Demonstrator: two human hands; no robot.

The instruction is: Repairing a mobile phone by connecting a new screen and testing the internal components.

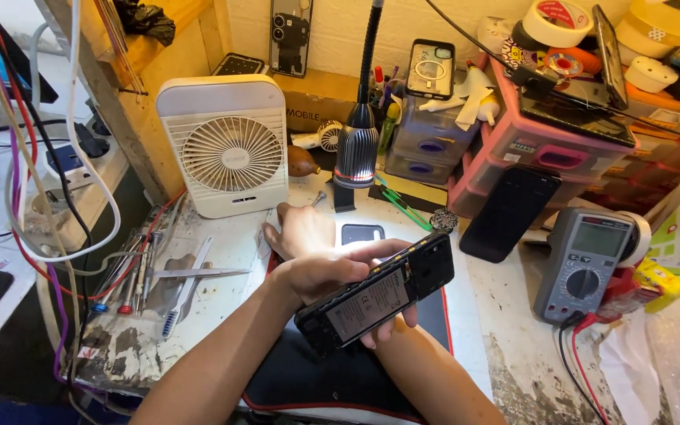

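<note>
A: Where's the phone (377,297)?
B: I see it back-open, tilted above the black mat (426,315). Left hand (320,271) is clamped around it.
A: Right hand (299,230)?
B: Behind it, near the fan (227,145); its grip I can't tell.

The picture is bright and easy to see. Most of the light comes from a lamp (355,145) on a bendy neck at the back of the bench; its rim glows pinkish-white. The white fan (223,145) looks very bright in this light. The dark screen of a black phone (510,212) leaning on the drawers shows a soft shine. Under the arms the black mat (332,370) lies in shadow. The far left is darker. Things bend and stretch at the edges, like the cables on the left. The middle is sharp; the corners are a little blurry.
</note>
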